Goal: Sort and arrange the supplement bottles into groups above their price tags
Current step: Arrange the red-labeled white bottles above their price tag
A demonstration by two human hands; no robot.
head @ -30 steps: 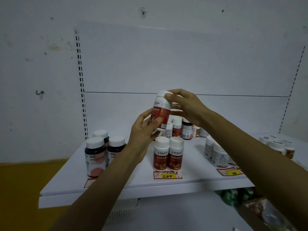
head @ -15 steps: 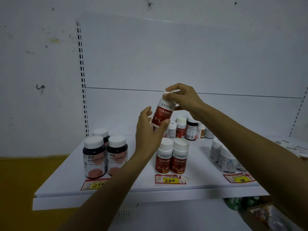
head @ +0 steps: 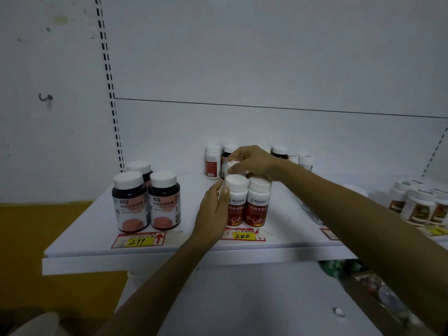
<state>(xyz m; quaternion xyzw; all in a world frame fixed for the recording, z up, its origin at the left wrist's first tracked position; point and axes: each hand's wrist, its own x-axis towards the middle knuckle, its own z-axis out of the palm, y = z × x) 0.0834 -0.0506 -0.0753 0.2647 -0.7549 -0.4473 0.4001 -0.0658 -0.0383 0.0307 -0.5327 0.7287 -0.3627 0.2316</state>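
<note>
Seating a bottle [head: 231, 167], gripped by its cap in the right hand [head: 254, 163], behind the pair of bottles [head: 258, 204] steadied by the flat left hand [head: 213, 209]. Next: release, then square the group above the price tag [head: 242, 236] below.

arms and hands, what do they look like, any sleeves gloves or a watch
The left forearm and right forearm are bare to the frame edge, with no sleeves showing. The left hand and right hand wear no gloves, and neither wrist carries a watch or band.

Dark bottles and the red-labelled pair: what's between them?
Head view: only the left hand, touching the red-labelled pair; the shelf there is otherwise bare.
</note>
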